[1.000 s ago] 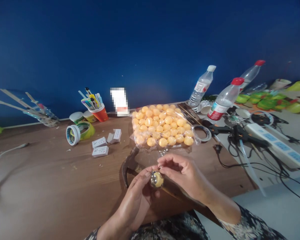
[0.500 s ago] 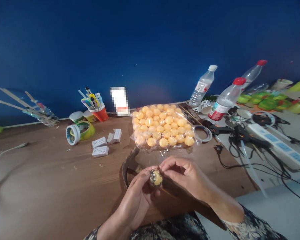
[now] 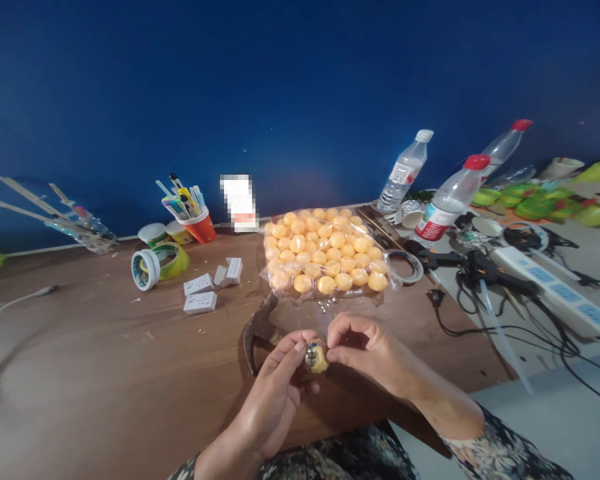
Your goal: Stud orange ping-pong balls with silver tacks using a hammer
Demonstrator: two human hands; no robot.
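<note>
Yellow ball (image 3: 319, 361) | left hand (image 3: 279, 381) curled, holding it | right hand (image 3: 367, 347) alongside, grip unclear | brown tabletop (image 3: 105, 380) | blue wall (image 3: 300, 100)

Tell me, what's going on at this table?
A person's left hand holds a small yellow ball partly covered with shiny pieces. The right hand is pinched beside it; whether it grips anything is too small to tell. Behind them lie loose shiny bits and a clear bag of yellow-orange balls.
</note>
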